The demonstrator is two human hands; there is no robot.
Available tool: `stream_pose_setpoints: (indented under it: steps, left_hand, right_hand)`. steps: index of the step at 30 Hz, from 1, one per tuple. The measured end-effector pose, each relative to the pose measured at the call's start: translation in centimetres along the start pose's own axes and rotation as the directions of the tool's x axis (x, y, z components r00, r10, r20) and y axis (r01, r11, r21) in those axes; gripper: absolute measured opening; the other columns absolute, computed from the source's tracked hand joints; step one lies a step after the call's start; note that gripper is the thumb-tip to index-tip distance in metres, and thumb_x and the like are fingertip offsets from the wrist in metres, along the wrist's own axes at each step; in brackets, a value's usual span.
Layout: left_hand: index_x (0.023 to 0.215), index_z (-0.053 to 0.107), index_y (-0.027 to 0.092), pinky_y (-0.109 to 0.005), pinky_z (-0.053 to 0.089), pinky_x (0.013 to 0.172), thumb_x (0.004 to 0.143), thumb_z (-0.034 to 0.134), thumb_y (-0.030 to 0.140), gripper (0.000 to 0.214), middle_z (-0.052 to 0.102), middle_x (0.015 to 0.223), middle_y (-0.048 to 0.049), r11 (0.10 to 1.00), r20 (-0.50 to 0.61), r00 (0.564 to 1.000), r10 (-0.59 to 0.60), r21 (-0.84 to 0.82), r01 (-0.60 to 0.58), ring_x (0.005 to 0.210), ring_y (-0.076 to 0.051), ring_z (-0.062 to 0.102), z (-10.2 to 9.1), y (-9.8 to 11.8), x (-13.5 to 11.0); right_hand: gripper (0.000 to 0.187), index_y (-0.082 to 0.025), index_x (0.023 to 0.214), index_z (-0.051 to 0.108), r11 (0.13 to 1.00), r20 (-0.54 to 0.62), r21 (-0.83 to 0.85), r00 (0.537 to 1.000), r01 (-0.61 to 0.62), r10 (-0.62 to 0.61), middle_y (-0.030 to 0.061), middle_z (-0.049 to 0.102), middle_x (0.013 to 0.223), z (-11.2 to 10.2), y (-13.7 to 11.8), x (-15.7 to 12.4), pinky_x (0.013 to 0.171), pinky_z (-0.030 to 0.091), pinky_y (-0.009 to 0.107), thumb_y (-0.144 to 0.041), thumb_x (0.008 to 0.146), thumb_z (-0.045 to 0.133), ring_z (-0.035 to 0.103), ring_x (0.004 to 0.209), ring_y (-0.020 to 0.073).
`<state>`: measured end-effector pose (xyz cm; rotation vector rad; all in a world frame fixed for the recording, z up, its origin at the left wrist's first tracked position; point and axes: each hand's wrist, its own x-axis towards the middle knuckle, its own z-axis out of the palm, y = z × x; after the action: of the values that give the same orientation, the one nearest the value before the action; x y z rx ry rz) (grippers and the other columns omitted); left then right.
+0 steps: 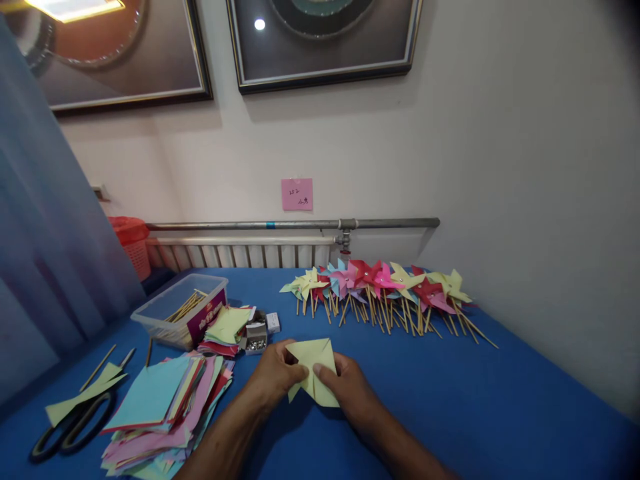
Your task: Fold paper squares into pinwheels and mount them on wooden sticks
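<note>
A pale yellow paper square (314, 353) with slits cut in from its corners is held up over the blue table. My left hand (280, 373) pinches it at the left, thumb on the front face. At the right edge my right hand (345, 383) grips it too, with its thumb pressed near the middle. Fingers behind the paper are hidden. Left of my hands lies a thick stack of coloured paper squares (155, 393). A small open box of metal pins (257, 341) stands just beyond my left hand.
Finished paper pinwheels (367, 273) on sticks lie along the back of the table. At left are a clear plastic box (175, 300) holding wooden sticks, cut paper pieces (230, 325), scissors (75, 423) under paper scraps (83, 399), and a blue curtain (55, 253).
</note>
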<state>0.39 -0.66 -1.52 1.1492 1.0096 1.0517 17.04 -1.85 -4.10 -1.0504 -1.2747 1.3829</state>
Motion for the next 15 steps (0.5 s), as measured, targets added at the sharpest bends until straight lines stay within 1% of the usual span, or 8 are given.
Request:
stream_pose_setpoints:
  steps: [3, 5, 6, 9, 11, 12, 13, 15]
  left_hand:
    - [0.075, 0.072, 0.014, -0.026, 0.046, 0.056, 0.052, 0.079, 0.016, 0.024, 0.072, 0.064, -0.0027, 0.991, -0.038, 0.999, -0.001, -0.137, -0.004, 0.054, -0.016, 0.062, 0.1, 0.1, 0.1]
    - [0.081, 0.075, 0.012, -0.029, 0.052, 0.061, 0.052, 0.079, 0.015, 0.030, 0.077, 0.071, -0.0071, 0.969, -0.051, 0.999, -0.004, -0.246, -0.009, 0.059, -0.020, 0.068, 0.1, 0.2, 0.1]
    - [0.084, 0.076, 0.011, -0.031, 0.054, 0.064, 0.052, 0.079, 0.015, 0.033, 0.079, 0.074, -0.0092, 0.955, -0.064, 0.998, -0.004, -0.298, -0.015, 0.062, -0.022, 0.071, 0.2, 0.2, 0.2]
    - [0.088, 0.077, 0.009, -0.036, 0.057, 0.072, 0.051, 0.082, 0.017, 0.038, 0.080, 0.079, -0.0135, 0.918, -0.115, 0.993, -0.007, -0.395, -0.039, 0.074, -0.029, 0.076, 0.5, 0.4, 0.1]
    - [0.090, 0.078, 0.009, -0.037, 0.058, 0.075, 0.051, 0.084, 0.019, 0.041, 0.081, 0.081, -0.0138, 0.910, -0.158, 0.987, 0.000, -0.410, -0.065, 0.078, -0.029, 0.077, 0.9, 0.4, 0.0]
    - [0.093, 0.078, 0.009, -0.037, 0.058, 0.076, 0.052, 0.084, 0.020, 0.043, 0.081, 0.083, -0.0134, 0.909, -0.176, 0.984, 0.008, -0.409, -0.080, 0.078, -0.029, 0.077, 1.2, 0.4, 0.0]
    - [0.096, 0.078, 0.009, -0.036, 0.058, 0.075, 0.052, 0.085, 0.020, 0.046, 0.082, 0.084, -0.0128, 0.909, -0.192, 0.981, 0.016, -0.406, -0.094, 0.077, -0.028, 0.076, 1.5, 0.3, -0.1]
    - [0.101, 0.078, 0.010, -0.034, 0.058, 0.073, 0.052, 0.086, 0.020, 0.051, 0.082, 0.085, -0.0116, 0.909, -0.214, 0.977, 0.023, -0.402, -0.110, 0.077, -0.027, 0.076, 2.2, 0.0, -0.2]
  right_hand:
    - [0.053, -0.014, 0.095, 0.076, 0.981, 0.061, 0.191, 0.998, -0.021, 0.010, 0.0067, 0.077, 0.081, 0.1, -1.0, -0.5, 0.065, 0.049, 0.028, -0.064, 0.078, 0.078, 0.065, 0.066, 0.0177]
    - [0.053, -0.015, 0.097, 0.075, 0.961, 0.073, 0.277, 0.997, 0.008, -0.030, 0.0079, 0.078, 0.086, 0.3, -1.6, -0.9, 0.073, 0.052, 0.030, -0.066, 0.083, 0.074, 0.068, 0.074, 0.0194]
    - [0.052, -0.016, 0.100, 0.074, 0.956, 0.069, 0.290, 0.996, 0.037, -0.059, 0.0087, 0.079, 0.091, 0.4, -1.7, -1.0, 0.077, 0.053, 0.031, -0.066, 0.085, 0.073, 0.069, 0.080, 0.0209]
    - [0.052, -0.020, 0.116, 0.073, 0.957, 0.064, 0.260, 0.986, 0.132, -0.153, 0.0108, 0.078, 0.113, 0.9, -0.9, -0.9, 0.094, 0.053, 0.038, -0.061, 0.084, 0.076, 0.071, 0.103, 0.0261]
    - [0.058, -0.022, 0.119, 0.073, 0.956, 0.110, 0.239, 0.973, 0.171, -0.202, 0.0117, 0.077, 0.120, 1.3, 0.4, -0.5, 0.106, 0.050, 0.045, -0.057, 0.075, 0.085, 0.070, 0.114, 0.0306]
    - [0.060, -0.022, 0.119, 0.073, 0.953, 0.093, 0.227, 0.970, 0.200, -0.226, 0.0119, 0.077, 0.122, 1.6, 1.0, -0.3, 0.111, 0.048, 0.048, -0.057, 0.071, 0.087, 0.069, 0.118, 0.0324]
    - [0.061, -0.023, 0.119, 0.073, 0.957, 0.033, 0.198, 0.974, 0.211, -0.222, 0.0116, 0.077, 0.123, 1.8, 1.6, 0.0, 0.113, 0.047, 0.050, -0.056, 0.070, 0.088, 0.069, 0.119, 0.0333]
    - [0.061, -0.022, 0.123, 0.071, 0.973, -0.055, 0.114, 0.979, 0.200, -0.195, 0.0122, 0.077, 0.125, 2.1, 2.1, 0.2, 0.114, 0.046, 0.052, -0.055, 0.073, 0.085, 0.069, 0.120, 0.0341]
